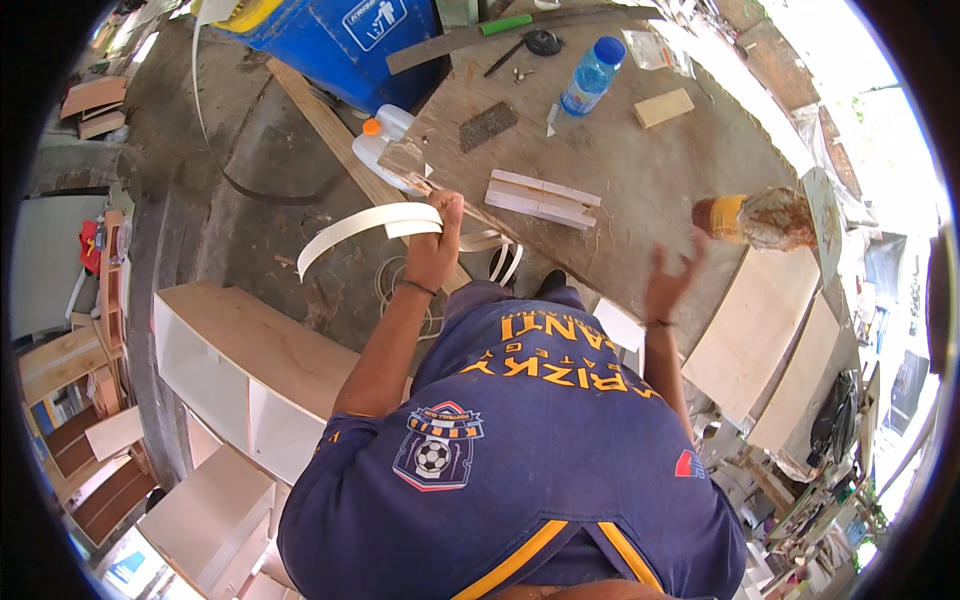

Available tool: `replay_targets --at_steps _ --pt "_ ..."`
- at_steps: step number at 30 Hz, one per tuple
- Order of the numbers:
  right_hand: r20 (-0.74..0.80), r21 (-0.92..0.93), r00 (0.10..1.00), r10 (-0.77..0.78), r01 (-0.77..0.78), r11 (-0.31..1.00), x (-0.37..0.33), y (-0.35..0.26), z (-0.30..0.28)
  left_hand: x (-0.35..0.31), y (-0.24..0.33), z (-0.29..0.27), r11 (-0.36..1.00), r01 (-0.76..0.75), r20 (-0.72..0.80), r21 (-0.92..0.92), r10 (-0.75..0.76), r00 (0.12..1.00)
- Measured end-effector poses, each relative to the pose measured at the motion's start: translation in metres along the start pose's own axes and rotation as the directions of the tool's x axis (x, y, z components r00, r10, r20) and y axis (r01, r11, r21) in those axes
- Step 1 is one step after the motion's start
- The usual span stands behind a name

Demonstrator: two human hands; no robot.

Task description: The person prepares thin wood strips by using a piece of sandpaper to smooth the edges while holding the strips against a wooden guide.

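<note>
My left hand (432,250) is closed round a cream strip of edge banding (350,228), which curves out to the left, with more of its looped length hanging near the table edge. Over the right part of the worktable (620,165) my right hand (676,282) has its fingers apart and holds nothing. Its fingertips are close to a jar (755,219) with a yellow label and brownish contents, lying or tilted on its side; whether they touch it I cannot tell. Between my hands, two pale wooden strips (543,199) lie side by side on the table.
On the table are a blue-capped bottle (592,78), a wood block (663,108), a dark rough block (487,127) and a long flat bar (440,50). A blue bin (325,45) and an orange-capped jug (372,155) stand beyond the left edge. Cabinets (240,360) stand at left.
</note>
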State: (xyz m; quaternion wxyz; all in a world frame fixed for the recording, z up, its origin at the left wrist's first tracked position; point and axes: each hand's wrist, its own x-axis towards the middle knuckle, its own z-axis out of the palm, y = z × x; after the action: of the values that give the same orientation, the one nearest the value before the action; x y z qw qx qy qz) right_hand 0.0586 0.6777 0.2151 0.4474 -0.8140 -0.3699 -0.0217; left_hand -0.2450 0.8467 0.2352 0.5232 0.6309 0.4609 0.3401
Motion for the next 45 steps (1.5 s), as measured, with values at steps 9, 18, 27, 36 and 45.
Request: replay_targets --at_steps 9,18,27,36,45 --pt "0.73 -0.202 0.66 -0.178 0.456 0.867 0.021 -0.051 0.1 0.015 -0.015 0.004 0.903 -0.124 0.081 0.411 0.1 0.992" --pt "0.908 -0.043 0.392 -0.149 0.442 0.896 0.065 -0.098 0.133 -0.013 -0.04 -0.03 0.965 0.106 -0.161 0.238 -0.069 0.985" --pt "0.853 -0.032 0.37 -0.369 0.741 0.671 0.093 -0.123 0.27 -0.031 -0.052 0.006 0.981 0.177 -0.131 -0.086 -0.187 0.974" --pt "0.826 0.201 0.468 -0.315 0.278 0.939 0.105 -0.076 0.185 -0.025 -0.074 0.028 0.967 0.218 -0.015 -0.13 -0.222 0.975" --pt "0.832 -0.051 0.544 0.106 -0.115 0.992 -0.002 -0.056 0.082 -0.018 -0.074 0.08 0.921 0.184 0.318 0.344 -0.298 0.9"
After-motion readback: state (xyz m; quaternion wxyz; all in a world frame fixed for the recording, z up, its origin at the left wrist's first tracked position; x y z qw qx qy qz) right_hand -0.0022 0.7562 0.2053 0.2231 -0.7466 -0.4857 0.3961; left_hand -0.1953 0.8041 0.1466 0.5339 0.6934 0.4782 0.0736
